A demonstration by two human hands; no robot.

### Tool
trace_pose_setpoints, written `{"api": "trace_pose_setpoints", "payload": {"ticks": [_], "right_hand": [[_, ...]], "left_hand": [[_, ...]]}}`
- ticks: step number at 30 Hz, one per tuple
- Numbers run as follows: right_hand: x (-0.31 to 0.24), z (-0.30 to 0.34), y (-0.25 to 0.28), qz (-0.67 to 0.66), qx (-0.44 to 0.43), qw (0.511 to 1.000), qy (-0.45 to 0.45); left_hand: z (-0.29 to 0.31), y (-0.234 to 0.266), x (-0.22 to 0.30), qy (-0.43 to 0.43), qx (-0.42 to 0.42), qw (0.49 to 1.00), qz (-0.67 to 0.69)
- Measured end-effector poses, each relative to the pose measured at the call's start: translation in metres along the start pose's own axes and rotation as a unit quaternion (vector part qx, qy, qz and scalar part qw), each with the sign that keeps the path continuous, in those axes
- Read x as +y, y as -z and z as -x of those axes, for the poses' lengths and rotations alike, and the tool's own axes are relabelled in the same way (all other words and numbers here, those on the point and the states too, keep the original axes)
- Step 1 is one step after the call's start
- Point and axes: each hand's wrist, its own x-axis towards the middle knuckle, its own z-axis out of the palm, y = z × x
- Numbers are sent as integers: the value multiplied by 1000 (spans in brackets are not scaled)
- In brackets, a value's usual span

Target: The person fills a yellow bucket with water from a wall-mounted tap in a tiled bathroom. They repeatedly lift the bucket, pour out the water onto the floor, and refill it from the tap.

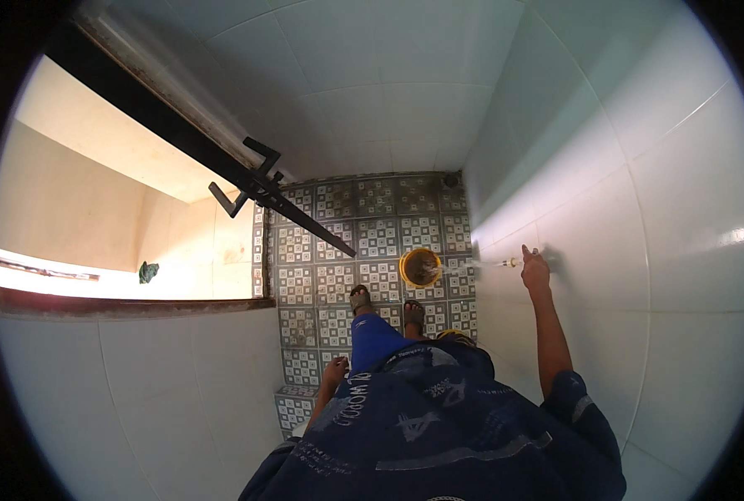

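My right hand (535,270) is at a small tap (512,263) on the right wall, its fingers closed around the handle with one fingertip sticking up. A stream of water (464,268) runs from the tap toward a yellow bucket (403,269) on the floor. Water inside the bucket looks stirred up and frothy. Low at my left side hangs my left hand (336,369), loosely open, and no object shows in it.
A dark door (305,224) with black lever handles (261,156) stands ajar at the left, beside a bright doorway. Patterned tiles (378,238) cover the floor, with a drain (450,180) in the far right corner. A tiled step (297,407) lies near my left hand.
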Motion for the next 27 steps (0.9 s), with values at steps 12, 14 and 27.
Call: {"api": "trace_pose_setpoints", "payload": {"ticks": [12,14,27], "right_hand": [[-7,6,11,-3,15,1000,-17],[-7,7,11,-17,-7,999,-34],[-46,8,16,-92,22,993,-63]], "left_hand": [[9,-8,71,-134,156,979,-16],[-4,-16,91,-121,160,979,-48],[-424,-237,57,-96,-34,991,-92]]}}
